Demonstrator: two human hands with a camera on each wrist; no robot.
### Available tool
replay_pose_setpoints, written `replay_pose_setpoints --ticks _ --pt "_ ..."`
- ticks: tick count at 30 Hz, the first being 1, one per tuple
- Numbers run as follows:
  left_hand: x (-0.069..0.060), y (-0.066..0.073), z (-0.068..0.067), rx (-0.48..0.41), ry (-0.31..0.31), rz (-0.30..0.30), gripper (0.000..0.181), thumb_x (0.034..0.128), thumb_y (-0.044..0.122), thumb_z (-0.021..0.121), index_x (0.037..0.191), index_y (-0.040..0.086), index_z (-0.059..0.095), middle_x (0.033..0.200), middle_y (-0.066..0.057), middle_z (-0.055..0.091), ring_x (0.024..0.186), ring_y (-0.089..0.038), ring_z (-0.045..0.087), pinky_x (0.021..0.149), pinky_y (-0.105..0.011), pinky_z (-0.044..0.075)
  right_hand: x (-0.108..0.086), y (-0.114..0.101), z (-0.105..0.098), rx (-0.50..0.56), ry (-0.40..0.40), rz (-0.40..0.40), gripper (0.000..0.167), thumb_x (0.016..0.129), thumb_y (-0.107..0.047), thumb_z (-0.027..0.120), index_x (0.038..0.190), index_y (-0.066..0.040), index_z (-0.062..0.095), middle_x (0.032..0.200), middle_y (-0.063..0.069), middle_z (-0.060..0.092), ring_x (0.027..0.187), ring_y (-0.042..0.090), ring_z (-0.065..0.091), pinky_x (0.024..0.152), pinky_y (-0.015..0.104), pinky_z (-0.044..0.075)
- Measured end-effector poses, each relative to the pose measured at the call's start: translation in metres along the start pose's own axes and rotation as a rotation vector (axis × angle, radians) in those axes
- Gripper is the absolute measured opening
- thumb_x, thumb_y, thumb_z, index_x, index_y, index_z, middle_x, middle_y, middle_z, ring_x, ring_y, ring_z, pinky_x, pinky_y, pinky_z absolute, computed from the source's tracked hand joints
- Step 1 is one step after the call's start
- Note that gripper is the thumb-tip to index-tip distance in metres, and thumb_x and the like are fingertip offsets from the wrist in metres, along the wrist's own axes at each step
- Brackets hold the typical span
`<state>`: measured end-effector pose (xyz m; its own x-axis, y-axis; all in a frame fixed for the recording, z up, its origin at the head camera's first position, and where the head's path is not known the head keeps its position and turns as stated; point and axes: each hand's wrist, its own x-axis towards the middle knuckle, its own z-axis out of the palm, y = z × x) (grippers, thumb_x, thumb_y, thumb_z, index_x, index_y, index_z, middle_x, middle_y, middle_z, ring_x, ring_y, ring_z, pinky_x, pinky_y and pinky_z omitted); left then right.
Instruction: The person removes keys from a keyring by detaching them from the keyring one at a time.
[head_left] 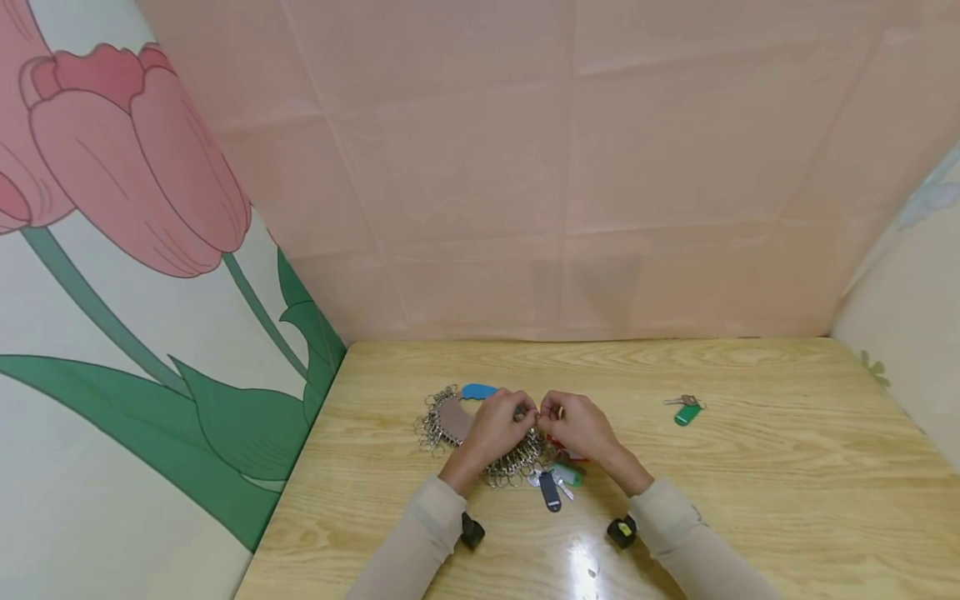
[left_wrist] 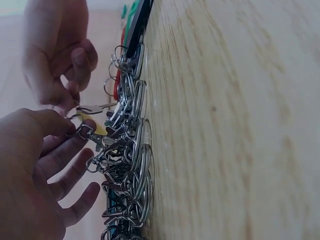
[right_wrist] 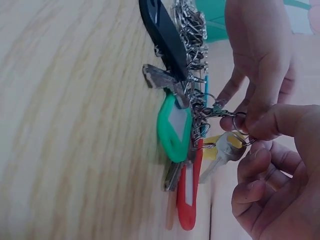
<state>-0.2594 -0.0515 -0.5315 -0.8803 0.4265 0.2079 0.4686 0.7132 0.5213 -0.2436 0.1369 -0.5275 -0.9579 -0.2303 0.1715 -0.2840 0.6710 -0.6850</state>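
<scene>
Both hands meet over a curved row of metal clasps with rings [head_left: 517, 458] on the table. Between thumb and finger my left hand [head_left: 497, 427] pinches a small ring [left_wrist: 76, 120] joined to one clasp. My right hand [head_left: 583, 427] pinches the same ring area from the other side, where a silver key [right_wrist: 229, 148] hangs. A yellow tag [right_wrist: 212, 150] shows behind that key. Next to the clasps lie a black tag [head_left: 551, 492], a green tag [right_wrist: 174, 127] and a red tag [right_wrist: 188, 195], with keys among them. The fingertips partly hide the ring.
Farther right on the wooden table [head_left: 787, 467] lies a key with a green tag [head_left: 687, 413]. A blue piece [head_left: 478, 391] and a brown piece [head_left: 453, 418] sit at the clasps' left. Walls stand behind and on both sides.
</scene>
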Motion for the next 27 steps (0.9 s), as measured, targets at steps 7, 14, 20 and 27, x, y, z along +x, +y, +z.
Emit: replay_pose_setpoints --ticks 7,14,20,27 --pt "0.0 0.0008 -0.0014 -0.002 0.027 -0.002 0.012 0.1048 0.023 0.068 0.102 0.018 0.078 0.095 0.004 0.074 0.088 -0.011 0.06 0.073 -0.024 0.047 0.0011 -0.0016 -0.001 -0.006 -0.004 0.008 0.009 0.09 -0.013 0.072 0.084 -0.019 0.069 0.074 -0.007 0.062 0.062 0.009 0.052 0.055 0.026 0.04" --pt "0.0002 -0.0013 -0.0005 -0.031 0.025 -0.019 0.009 0.1037 0.021 0.069 0.101 0.018 0.077 0.094 0.005 0.071 0.086 -0.009 0.057 0.072 -0.023 0.047 0.0006 -0.0035 -0.0028 -0.024 0.001 0.029 0.007 0.086 -0.013 0.073 0.084 -0.019 0.069 0.074 -0.007 0.063 0.06 0.009 0.052 0.053 0.025 0.039" --pt "0.0004 -0.0031 -0.0006 -0.025 0.021 -0.025 0.007 0.1028 0.019 0.069 0.101 0.018 0.076 0.095 0.004 0.07 0.086 -0.008 0.057 0.074 -0.023 0.049 0.0 -0.0055 -0.0052 -0.036 0.02 0.029 0.006 0.086 -0.015 0.073 0.085 -0.019 0.068 0.073 -0.007 0.063 0.06 0.009 0.051 0.053 0.026 0.039" --pt "0.0004 -0.0045 -0.0008 -0.033 0.025 -0.028 0.007 0.1013 0.02 0.071 0.102 0.015 0.076 0.096 0.003 0.07 0.087 -0.01 0.059 0.074 -0.024 0.049 0.0001 -0.0053 -0.0073 -0.053 0.046 0.017 0.006 0.086 -0.015 0.073 0.085 -0.019 0.069 0.073 -0.008 0.063 0.059 0.007 0.051 0.054 0.026 0.039"
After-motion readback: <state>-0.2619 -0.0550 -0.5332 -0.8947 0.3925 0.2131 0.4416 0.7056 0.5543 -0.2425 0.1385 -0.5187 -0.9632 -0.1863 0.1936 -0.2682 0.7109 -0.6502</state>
